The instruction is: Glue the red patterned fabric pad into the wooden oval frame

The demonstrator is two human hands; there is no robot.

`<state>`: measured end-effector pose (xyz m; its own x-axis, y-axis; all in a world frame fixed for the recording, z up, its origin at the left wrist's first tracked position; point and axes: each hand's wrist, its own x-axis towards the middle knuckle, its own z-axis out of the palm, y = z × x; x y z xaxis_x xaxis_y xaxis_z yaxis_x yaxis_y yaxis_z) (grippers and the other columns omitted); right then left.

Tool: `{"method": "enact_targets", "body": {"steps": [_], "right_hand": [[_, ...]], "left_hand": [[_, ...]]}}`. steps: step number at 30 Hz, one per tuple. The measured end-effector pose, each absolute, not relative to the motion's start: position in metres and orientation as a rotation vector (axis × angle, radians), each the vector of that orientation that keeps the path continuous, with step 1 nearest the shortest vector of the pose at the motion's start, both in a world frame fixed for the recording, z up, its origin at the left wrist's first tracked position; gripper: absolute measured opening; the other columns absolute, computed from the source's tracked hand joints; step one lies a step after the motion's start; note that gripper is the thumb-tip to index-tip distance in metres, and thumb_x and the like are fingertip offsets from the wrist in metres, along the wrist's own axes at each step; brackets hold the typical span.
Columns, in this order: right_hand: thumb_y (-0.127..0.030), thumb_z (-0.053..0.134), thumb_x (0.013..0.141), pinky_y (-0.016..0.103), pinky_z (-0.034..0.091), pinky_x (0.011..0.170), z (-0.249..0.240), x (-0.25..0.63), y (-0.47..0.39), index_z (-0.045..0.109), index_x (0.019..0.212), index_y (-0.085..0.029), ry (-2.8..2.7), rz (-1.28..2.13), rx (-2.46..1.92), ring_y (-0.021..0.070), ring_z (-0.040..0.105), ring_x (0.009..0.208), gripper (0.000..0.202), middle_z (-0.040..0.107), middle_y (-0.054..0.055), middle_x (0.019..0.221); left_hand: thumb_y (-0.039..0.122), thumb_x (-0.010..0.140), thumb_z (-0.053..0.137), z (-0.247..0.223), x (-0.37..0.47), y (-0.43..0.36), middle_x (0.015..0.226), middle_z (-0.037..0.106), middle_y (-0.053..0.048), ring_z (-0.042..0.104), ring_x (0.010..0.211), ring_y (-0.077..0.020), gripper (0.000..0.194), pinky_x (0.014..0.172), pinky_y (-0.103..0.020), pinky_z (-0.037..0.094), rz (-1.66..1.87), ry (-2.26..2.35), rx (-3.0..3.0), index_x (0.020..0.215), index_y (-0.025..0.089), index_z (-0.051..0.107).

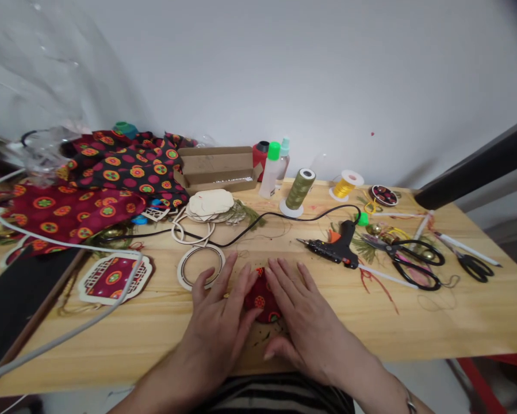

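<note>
Head view: both hands at work on a dark red fabric piece, patterned with round motifs, which lies at lower centre of the frame near the front edge of the wooden tabletop. The left hand covers its left border and the right hand its right border. Neither grip is clenched; the fingers are extended and laid over the fabric, the left thumb reaching across its lower part. What lies beneath the fabric is hidden.

The step appears to be one of flattening or pressing. It is best done with even pressure from both sides, fingertips following the border outward so that no crease gathers in the middle; too hard a push from one side could skew the piece.

Nearest obstacle, left of centre: a round wooden ring, partly behind the left fingers; contact cannot be judged. Right of centre, a glue gun points its nozzle toward the space above the right fingertips and should be given room, since its heat cannot be seen. Its surroundings include black-handled scissors at right and a black cord across the middle. Far left, a pale cable crosses a framed plaque.
</note>
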<state>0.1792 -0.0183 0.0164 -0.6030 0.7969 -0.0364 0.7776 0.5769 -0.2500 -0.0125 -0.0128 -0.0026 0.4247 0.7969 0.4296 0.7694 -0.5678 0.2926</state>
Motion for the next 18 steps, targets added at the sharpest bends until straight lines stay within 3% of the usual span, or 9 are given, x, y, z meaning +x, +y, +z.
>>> {"method": "enact_targets", "body": {"steps": [4,13,18], "right_hand": [[-0.069,0.041,0.080,0.054,0.016,0.113,0.0157,0.1782,-0.0162,0.022,0.143,-0.001,-2.719,0.410,-1.382,0.0320,0.012,0.140,0.094,0.019,0.019,0.151],[-0.071,0.043,0.078,0.054,0.018,0.112,0.0091,0.1782,-0.0168,0.025,0.143,-0.002,-2.711,0.398,-1.394,0.0321,0.012,0.140,0.096,0.019,0.020,0.150],[-0.070,0.050,0.075,0.056,0.019,0.111,0.0132,0.1768,-0.0161,0.024,0.142,0.001,-2.723,0.390,-1.397,0.0337,0.014,0.139,0.100,0.020,0.022,0.149]], "left_hand": [[0.024,0.088,0.053,-0.0067,-0.0116,-0.0128,0.120,0.066,-0.011,0.044,0.126,-0.0351,0.048,0.098,-0.056,0.027,0.793,1.455,2.618,0.131,0.010,0.037],[0.035,0.087,0.053,-0.0057,-0.0143,-0.0136,0.121,0.065,-0.017,0.049,0.122,-0.0350,0.039,0.100,-0.059,0.027,0.750,1.567,2.581,0.119,0.012,0.052],[0.019,0.086,0.054,-0.0006,-0.0208,-0.0160,0.110,0.071,-0.010,0.050,0.122,-0.0312,0.035,0.103,-0.057,0.028,0.935,1.554,2.556,0.121,0.018,0.054]]}}
